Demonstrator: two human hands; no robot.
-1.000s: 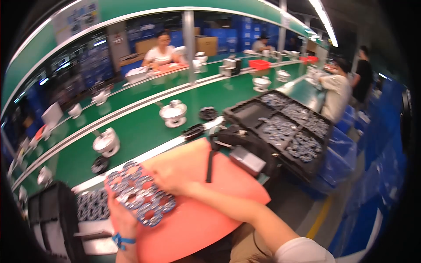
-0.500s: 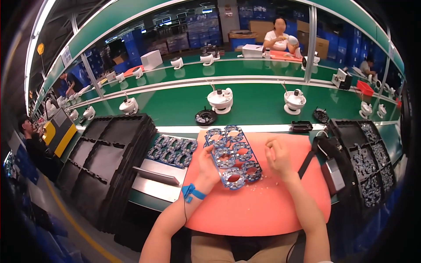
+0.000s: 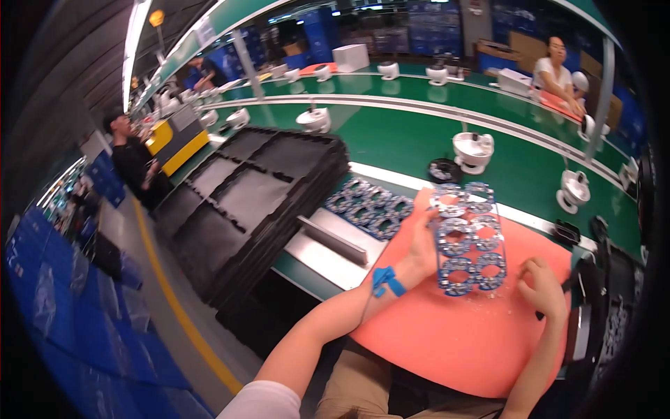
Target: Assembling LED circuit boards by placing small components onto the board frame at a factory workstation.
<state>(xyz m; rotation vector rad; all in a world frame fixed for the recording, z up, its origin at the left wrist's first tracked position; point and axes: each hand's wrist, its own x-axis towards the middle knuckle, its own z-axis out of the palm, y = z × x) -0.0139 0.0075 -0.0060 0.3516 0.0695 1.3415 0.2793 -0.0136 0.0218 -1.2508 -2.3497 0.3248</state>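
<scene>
My left hand (image 3: 421,241), with a blue wrist strap (image 3: 386,281) below it, grips the left edge of a panel of blue circuit boards (image 3: 469,241). The panel is tilted up above an orange mat (image 3: 447,342); its ring-shaped boards have round openings. Small pale crumbs lie on the mat by the panel's lower edge. To the right of the panel, apart from it, is my right hand (image 3: 544,290), its fingers curled together. Whatever it might hold is hidden. Another set of blue circuit boards (image 3: 370,207) lies left of the mat, behind a metal plate with an upright bar (image 3: 333,241).
Stacked black trays (image 3: 244,188) stand at the left. A black tray with small boards (image 3: 614,321) is at the right. Beyond the mat, a green conveyor (image 3: 391,150) carries white round housings (image 3: 473,150). One person stands at far left, another sits across the line.
The view has swung left and tilted, so the bench appears farther right. My left hand still grips the panel; my right hand is lower beside it, still curled.
</scene>
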